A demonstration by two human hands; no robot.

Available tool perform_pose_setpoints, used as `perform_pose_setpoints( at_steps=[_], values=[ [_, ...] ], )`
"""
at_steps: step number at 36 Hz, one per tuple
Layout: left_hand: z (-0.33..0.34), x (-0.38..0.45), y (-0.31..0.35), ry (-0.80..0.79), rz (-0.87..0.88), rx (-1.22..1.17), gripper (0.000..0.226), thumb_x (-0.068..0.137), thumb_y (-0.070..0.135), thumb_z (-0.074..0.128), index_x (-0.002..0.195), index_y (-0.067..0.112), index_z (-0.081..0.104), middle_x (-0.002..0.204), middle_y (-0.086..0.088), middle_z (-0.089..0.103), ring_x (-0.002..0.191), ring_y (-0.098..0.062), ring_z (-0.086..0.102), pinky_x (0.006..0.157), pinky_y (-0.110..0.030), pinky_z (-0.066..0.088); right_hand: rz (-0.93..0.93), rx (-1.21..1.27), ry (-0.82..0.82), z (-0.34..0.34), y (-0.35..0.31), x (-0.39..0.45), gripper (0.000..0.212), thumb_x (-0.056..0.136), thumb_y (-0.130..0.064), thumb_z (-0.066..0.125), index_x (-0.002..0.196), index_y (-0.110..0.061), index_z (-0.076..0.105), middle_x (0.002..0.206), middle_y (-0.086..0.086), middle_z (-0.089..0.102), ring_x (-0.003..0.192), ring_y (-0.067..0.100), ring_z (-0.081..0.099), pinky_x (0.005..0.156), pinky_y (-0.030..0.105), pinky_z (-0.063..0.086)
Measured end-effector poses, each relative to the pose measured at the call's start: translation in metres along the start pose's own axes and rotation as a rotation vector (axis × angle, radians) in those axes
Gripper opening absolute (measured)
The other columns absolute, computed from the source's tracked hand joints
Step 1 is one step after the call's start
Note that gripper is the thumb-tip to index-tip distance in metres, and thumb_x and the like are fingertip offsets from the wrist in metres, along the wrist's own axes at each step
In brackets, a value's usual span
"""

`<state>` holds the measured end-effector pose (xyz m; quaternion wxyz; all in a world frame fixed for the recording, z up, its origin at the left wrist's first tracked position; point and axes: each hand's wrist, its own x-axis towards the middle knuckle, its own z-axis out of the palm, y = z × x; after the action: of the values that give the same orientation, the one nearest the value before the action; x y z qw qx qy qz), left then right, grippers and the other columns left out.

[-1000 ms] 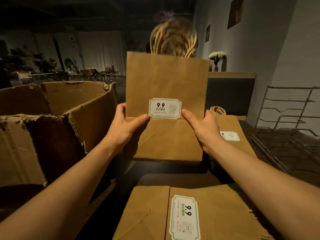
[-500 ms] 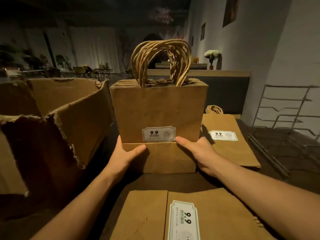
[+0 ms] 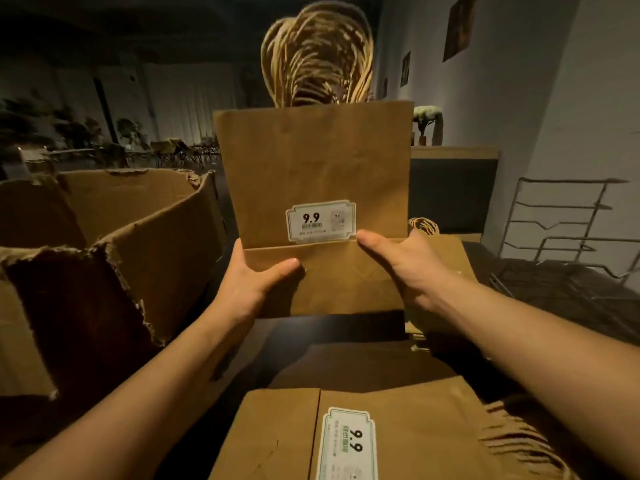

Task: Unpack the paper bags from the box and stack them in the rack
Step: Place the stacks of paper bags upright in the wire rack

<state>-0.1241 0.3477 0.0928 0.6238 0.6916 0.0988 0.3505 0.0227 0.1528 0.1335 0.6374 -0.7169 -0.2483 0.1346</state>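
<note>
Gripping a bundle of paper bags upright between them, left hand and right hand pinch its lower fold, thumbs in front; handles look blurred above, rack well right.

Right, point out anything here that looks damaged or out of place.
The cardboard box on the left is damaged: its flaps are torn, with ragged, frayed edges. The bundle of paper bags held upright by the left hand and the right hand looks intact, its label straight. Nothing else stands out.
</note>
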Motion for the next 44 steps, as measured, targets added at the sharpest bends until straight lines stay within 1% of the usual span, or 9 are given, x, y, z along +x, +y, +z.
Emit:
perform_pose_setpoints(
  at_steps=[4,9,14,17,22,26,36,40,44],
  values=[
    [0.042,0.016,0.042,-0.047,0.084,-0.004,0.098,0.061,0.049,0.093,0.141,0.032,0.04,0.136,0.001,0.06,0.123,-0.022,0.061,0.099,-0.053,0.053,-0.046,-0.083,0.021,-0.056,-0.044,-0.002,0.091,0.06,-0.067,0.082,0.131,-0.02,0.05,0.115,0.001,0.064,0.102,0.021,0.062,0.085,0.041,0.053],
    [0.117,0.031,0.083,-0.131,0.14,-0.004,0.084,0.076,0.039,0.085,0.142,0.032,0.033,0.134,0.006,0.055,0.12,-0.016,0.06,0.096,-0.043,0.055,-0.12,-0.071,0.117,-0.136,-0.082,-0.008,0.112,0.037,-0.076,0.085,0.123,-0.008,0.061,0.104,0.007,0.068,0.101,0.026,0.065,0.084,0.04,0.054],
    [0.205,0.042,0.107,-0.184,0.194,0.008,0.077,0.079,0.035,0.084,0.135,0.032,0.031,0.131,0.008,0.053,0.118,-0.011,0.056,0.1,-0.038,0.049,-0.168,0.044,0.236,-0.228,-0.085,0.0,0.138,0.025,-0.068,0.095,0.139,-0.005,0.051,0.119,0.01,0.07,0.11,0.022,0.068,0.1,0.041,0.053],
    [0.253,0.049,0.11,-0.237,0.202,-0.009,0.074,0.079,0.032,0.085,0.131,0.035,0.032,0.13,0.007,0.054,0.119,-0.014,0.057,0.104,-0.046,0.05,-0.201,0.03,0.255,-0.271,-0.08,-0.007,0.114,0.036,-0.063,0.094,0.129,-0.005,0.06,0.112,0.013,0.073,0.103,0.026,0.072,0.094,0.046,0.056],
    [0.314,0.058,0.103,-0.276,0.234,-0.01,0.066,0.085,0.023,0.079,0.129,0.034,0.032,0.121,0.013,0.052,0.112,-0.007,0.054,0.095,-0.035,0.049,-0.293,0.129,0.283,-0.317,-0.065,-0.002,0.058,0.081,-0.026,0.077,0.134,-0.01,0.059,0.119,0.01,0.072,0.104,0.026,0.073,0.091,0.044,0.059],
    [0.344,0.069,0.088,-0.287,0.235,-0.017,0.064,0.086,0.02,0.078,0.129,0.034,0.032,0.122,0.012,0.052,0.11,-0.006,0.056,0.081,-0.022,0.047,-0.298,0.169,0.28,-0.341,-0.046,0.013,0.072,0.076,-0.03,0.08,0.142,-0.019,0.053,0.124,0.003,0.071,0.106,0.023,0.072,0.089,0.044,0.059],
    [0.381,0.087,0.038,-0.237,0.23,0.022,0.069,0.084,0.024,0.079,0.13,0.034,0.029,0.119,0.019,0.049,0.107,-0.001,0.053,0.08,-0.019,0.046,-0.31,0.183,0.232,-0.366,0.0,0.057,0.072,0.072,-0.026,0.076,0.139,-0.014,0.053,0.116,0.0,0.072,0.099,0.018,0.074,0.076,0.029,0.06],
    [0.391,0.093,0.03,-0.217,0.226,0.031,0.07,0.082,0.026,0.081,0.129,0.035,0.029,0.117,0.021,0.049,0.106,0.002,0.053,0.081,-0.016,0.045,-0.311,0.118,0.236,-0.377,0.004,0.069,0.067,0.07,-0.029,0.078,0.13,-0.007,0.057,0.111,0.007,0.072,0.093,0.017,0.075,0.073,0.026,0.059],
    [0.399,0.098,0.029,-0.21,0.239,0.013,0.073,0.081,0.028,0.082,0.131,0.033,0.029,0.119,0.02,0.05,0.107,0.002,0.054,0.083,-0.014,0.047,-0.308,0.045,0.226,-0.388,0.001,0.077,0.049,0.072,-0.036,0.075,0.116,-0.021,0.06,0.109,0.006,0.073,0.095,0.017,0.074,0.083,0.032,0.057]
  ],
)
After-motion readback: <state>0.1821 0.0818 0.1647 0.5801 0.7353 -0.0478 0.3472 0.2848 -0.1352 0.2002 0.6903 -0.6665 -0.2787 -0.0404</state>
